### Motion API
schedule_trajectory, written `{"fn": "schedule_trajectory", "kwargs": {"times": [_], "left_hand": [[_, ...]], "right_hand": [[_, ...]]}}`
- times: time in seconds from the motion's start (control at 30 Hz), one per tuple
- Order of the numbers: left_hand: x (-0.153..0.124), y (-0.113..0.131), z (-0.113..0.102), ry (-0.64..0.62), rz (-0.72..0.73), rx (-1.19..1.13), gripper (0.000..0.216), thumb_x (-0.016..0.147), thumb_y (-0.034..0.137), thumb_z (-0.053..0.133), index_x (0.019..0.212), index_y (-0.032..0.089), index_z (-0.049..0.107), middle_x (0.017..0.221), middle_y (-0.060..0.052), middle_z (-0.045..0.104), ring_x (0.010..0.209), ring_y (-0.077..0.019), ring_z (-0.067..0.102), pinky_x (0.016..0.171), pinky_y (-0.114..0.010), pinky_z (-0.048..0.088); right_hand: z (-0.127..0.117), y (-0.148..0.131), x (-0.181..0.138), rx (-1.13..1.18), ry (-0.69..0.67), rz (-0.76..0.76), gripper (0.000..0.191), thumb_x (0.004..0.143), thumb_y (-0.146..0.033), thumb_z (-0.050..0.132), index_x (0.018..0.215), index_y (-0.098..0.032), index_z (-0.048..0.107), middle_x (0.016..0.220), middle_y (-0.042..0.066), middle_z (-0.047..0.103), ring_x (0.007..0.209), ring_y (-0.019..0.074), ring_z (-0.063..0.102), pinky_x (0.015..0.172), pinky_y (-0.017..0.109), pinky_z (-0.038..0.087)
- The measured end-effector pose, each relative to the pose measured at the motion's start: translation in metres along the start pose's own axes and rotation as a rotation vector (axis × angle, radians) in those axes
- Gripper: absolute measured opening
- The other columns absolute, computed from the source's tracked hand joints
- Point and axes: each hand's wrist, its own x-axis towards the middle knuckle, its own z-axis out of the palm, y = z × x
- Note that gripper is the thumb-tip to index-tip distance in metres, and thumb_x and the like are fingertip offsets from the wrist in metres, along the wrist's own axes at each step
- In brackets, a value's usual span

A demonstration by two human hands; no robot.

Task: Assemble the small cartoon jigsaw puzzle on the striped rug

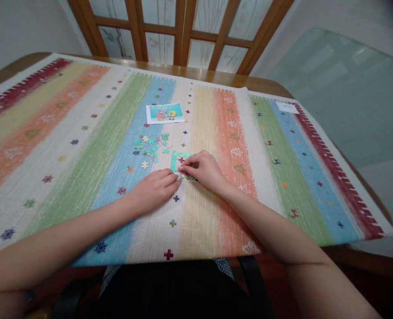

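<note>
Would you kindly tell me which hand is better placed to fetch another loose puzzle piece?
Probably the left hand: it lies nearer the loose pieces, while the right hand is over the puzzle board, its thumb and forefinger brought together.

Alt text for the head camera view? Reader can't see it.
A person's bare right hand works over a partly assembled jigsaw on a striped tablecloth, with the left hand at its near-left corner. Loose pieces lie scattered beyond the left hand; a cartoon picture card lies farther back.
</note>
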Motion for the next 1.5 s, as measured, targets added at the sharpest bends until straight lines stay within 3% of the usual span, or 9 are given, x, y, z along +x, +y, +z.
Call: {"fn": "schedule_trajectory", "kwargs": {"times": [0.33,0.53,0.67,0.8,1.03,1.13,1.23,1.4,1.5], "left_hand": [[0.0,-0.002,0.003,-0.045,-0.035,-0.058,0.025,0.106,0.018,0.044,0.11,0.011,0.068,0.103,-0.012,0.071,0.098,-0.0237,0.061,0.086,-0.038,0.055],[0.002,-0.001,0.001,-0.072,-0.067,-0.118,0.027,0.105,0.018,0.044,0.111,0.011,0.07,0.099,-0.011,0.071,0.096,-0.0236,0.061,0.086,-0.038,0.054],[0.002,-0.006,-0.001,-0.039,-0.161,-0.274,0.026,0.105,0.023,0.047,0.11,0.014,0.071,0.103,-0.01,0.07,0.1,-0.0237,0.06,0.091,-0.04,0.052],[0.006,-0.015,-0.006,0.078,-0.37,-0.492,0.021,0.105,0.032,0.054,0.104,0.018,0.07,0.101,-0.007,0.071,0.101,-0.0219,0.061,0.095,-0.041,0.048],[0.016,-0.012,-0.017,0.111,-0.624,-0.851,0.027,0.102,0.041,0.054,0.096,0.02,0.071,0.091,-0.004,0.071,0.087,-0.0178,0.062,0.081,-0.033,0.047],[0.018,-0.013,-0.02,0.102,-0.7,-0.973,0.029,0.1,0.042,0.052,0.093,0.018,0.068,0.087,-0.004,0.07,0.082,-0.0167,0.062,0.077,-0.031,0.047],[0.022,-0.023,-0.022,0.067,-0.689,-0.94,0.029,0.098,0.042,0.054,0.09,0.018,0.068,0.086,-0.003,0.069,0.081,-0.0163,0.061,0.075,-0.03,0.047],[0.029,-0.047,-0.014,-0.05,-0.521,-0.68,0.021,0.096,0.034,0.058,0.088,0.019,0.069,0.086,-0.003,0.067,0.088,-0.0183,0.06,0.085,-0.033,0.046],[0.032,-0.055,-0.001,-0.101,-0.432,-0.6,0.019,0.097,0.034,0.06,0.088,0.02,0.07,0.089,-0.004,0.066,0.095,-0.0206,0.059,0.093,-0.037,0.044]], "right_hand": [[-0.001,-0.006,-0.006,-0.107,0.058,0.027,0.013,0.088,-0.033,0.078,0.078,-0.024,0.079,0.087,0.005,0.074,0.095,0.0249,0.058,0.088,0.04,0.039],[-0.004,0.0,-0.006,-0.019,-0.048,-0.048,0.013,0.088,-0.03,0.077,0.077,-0.022,0.077,0.077,0.003,0.072,0.085,0.0204,0.058,0.081,0.036,0.041],[-0.01,0.0,-0.005,0.265,-0.121,0.092,0.022,0.087,-0.038,0.074,0.076,-0.02,0.074,0.076,0.004,0.072,0.076,0.0179,0.06,0.073,0.033,0.042],[-0.02,-0.008,-0.003,0.66,-0.184,0.257,0.037,0.079,-0.054,0.078,0.08,-0.018,0.07,0.082,0.005,0.074,0.071,0.0154,0.062,0.067,0.03,0.044],[-0.022,-0.026,-0.011,0.857,-0.269,0.217,0.042,0.076,-0.058,0.08,0.082,-0.019,0.067,0.082,0.004,0.073,0.077,0.015,0.065,0.076,0.03,0.048],[-0.02,-0.025,-0.012,0.797,-0.301,0.163,0.041,0.079,-0.057,0.078,0.085,-0.018,0.068,0.081,0.004,0.073,0.076,0.0154,0.065,0.074,0.03,0.048],[-0.028,-0.019,-0.01,0.614,-0.315,0.079,0.037,0.086,-0.055,0.07,0.087,-0.018,0.072,0.082,0.005,0.074,0.075,0.0162,0.065,0.072,0.03,0.047],[-0.05,-0.015,-0.019,-0.026,-0.267,-0.118,0.022,0.097,-0.032,0.061,0.097,-0.02,0.079,0.091,0.006,0.077,0.083,0.0185,0.066,0.077,0.032,0.042],[-0.046,-0.019,-0.037,-0.343,-0.3,-0.262,0.02,0.099,-0.025,0.06,0.104,-0.02,0.078,0.098,0.008,0.075,0.091,0.0215,0.062,0.081,0.035,0.037]]}}
